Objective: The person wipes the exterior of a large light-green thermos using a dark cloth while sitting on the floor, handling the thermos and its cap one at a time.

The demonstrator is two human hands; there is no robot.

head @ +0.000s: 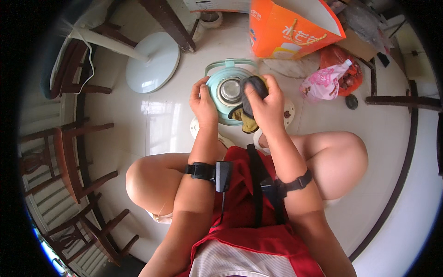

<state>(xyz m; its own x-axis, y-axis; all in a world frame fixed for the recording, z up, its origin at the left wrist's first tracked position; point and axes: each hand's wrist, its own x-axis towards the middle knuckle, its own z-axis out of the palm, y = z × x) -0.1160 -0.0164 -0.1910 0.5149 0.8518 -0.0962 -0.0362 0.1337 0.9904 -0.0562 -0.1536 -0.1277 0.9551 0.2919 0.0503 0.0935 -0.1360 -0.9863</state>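
Note:
A pale green, round-bodied flask or kettle with a raised loop handle and a metallic round centre stands before me, between my shoes. My left hand grips its left side, thumb near the upper rim. In my right hand is a bunched grey and olive-yellow cloth, pressed against the right side of the metallic centre. Part of the cloth hangs down over the green body. The fingertips of my right hand are partly hidden by the cloth.
A white round pedestal base stands at upper left, near a dark wooden leg. Wooden chairs line the left. An orange paper bag, a pink-and-white pouch and a red plastic bag lie at upper right. A wall borders the right.

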